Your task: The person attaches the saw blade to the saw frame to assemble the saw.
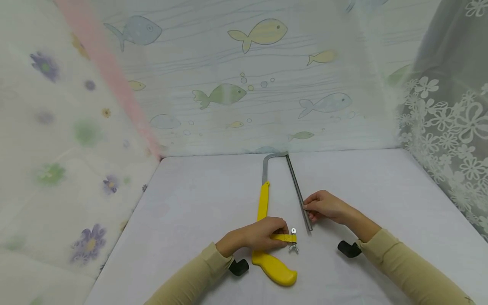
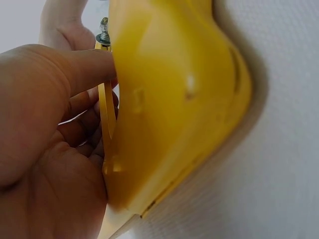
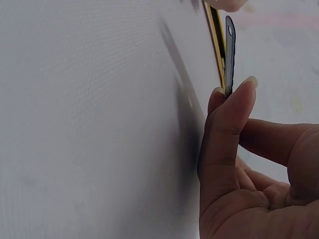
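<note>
A hacksaw with a yellow handle [image 1: 275,269] and a grey front frame [image 1: 264,171] lies on the white table, pointing away from me. My left hand [image 1: 263,234] grips its yellow frame just ahead of the handle, fingers around the short arm that carries a wing nut [image 1: 293,249]. The saw blade [image 1: 295,180] meets the frame at the far end; its near end sits apart from the wing-nut arm, to the right. Thumb and fingers of my right hand [image 1: 325,206] pinch the blade near that free end. In the right wrist view, the blade tip [image 3: 230,32] shows a hole and fine teeth.
Black wrist-camera mounts [image 1: 348,249] sit under both sleeves, close to the tabletop [image 1: 198,190]. A fish-print curtain [image 1: 213,127] stands at the table's back edge. Flowered cloth [image 1: 91,245] hangs along the left side, and lace [image 1: 461,123] on the right.
</note>
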A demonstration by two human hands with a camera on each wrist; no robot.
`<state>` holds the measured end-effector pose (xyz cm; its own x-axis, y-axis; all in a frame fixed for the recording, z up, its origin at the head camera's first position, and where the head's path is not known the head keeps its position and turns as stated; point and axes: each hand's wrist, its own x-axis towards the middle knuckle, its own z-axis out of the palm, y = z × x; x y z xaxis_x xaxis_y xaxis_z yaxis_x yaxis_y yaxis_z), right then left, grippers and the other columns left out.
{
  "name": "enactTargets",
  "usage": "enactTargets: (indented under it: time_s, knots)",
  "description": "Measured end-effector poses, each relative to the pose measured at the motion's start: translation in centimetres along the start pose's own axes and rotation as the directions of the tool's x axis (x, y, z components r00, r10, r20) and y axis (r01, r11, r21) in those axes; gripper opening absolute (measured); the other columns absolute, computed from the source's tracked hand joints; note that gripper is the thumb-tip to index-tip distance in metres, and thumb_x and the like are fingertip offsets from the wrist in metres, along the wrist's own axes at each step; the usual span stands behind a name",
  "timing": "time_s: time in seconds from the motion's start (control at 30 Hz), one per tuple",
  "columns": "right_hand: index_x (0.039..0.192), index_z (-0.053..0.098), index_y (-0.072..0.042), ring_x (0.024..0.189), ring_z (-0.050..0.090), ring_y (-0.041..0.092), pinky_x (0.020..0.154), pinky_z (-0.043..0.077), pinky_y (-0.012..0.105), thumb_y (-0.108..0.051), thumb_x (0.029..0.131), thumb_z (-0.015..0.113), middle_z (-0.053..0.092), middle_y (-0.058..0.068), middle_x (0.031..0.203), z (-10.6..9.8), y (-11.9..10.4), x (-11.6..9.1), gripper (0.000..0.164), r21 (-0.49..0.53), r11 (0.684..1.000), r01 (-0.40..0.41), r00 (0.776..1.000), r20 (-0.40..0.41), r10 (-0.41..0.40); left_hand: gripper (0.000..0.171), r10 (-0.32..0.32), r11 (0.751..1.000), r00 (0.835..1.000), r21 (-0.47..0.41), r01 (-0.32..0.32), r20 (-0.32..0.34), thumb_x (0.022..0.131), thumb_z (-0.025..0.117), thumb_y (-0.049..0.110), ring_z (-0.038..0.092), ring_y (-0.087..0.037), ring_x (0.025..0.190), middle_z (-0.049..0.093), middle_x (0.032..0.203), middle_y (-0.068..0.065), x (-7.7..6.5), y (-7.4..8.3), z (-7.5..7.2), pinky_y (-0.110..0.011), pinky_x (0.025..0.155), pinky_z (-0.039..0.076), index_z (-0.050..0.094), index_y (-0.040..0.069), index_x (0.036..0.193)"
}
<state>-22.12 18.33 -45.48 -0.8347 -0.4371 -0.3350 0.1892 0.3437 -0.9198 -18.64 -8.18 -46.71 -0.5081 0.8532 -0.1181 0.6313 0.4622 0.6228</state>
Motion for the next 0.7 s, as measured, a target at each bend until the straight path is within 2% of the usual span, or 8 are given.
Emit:
enactTargets:
  time_s: [0.33,0.7]
  knots:
    - [0.125,0.054,0.021,0.068,0.061,0.012,0.065,0.056,0.026,-0.001,0.101,0.057,0.064,0.011,0.085,0.65,-0.45,0.31,0.033,0.008,0.999,-0.046,0.998,-0.029,0.046,0.016,0.014,1.0,1.0,0.001,-0.014,-0.01,0.099,0.07,0.018,0.05,-0.002,0.087,0.06,0.1,0.008,0.0,-0.21,0.18,-0.014,0.08,0.045,0.063,0.011,0.112]
    - [0.123,0.055,0.02,0.068,0.062,0.011,0.066,0.056,0.025,-0.001,0.102,0.056,0.064,0.009,0.085,1.09,-0.6,0.56,0.03,0.043,0.999,-0.034,0.999,-0.007,0.034,0.015,0.01,1.0,1.0,-0.002,-0.01,-0.011,0.099,0.069,0.019,0.051,-0.003,0.087,0.06,0.1,0.009,0.08,-0.31,0.23,-0.014,0.081,0.046,0.063,0.012,0.112]
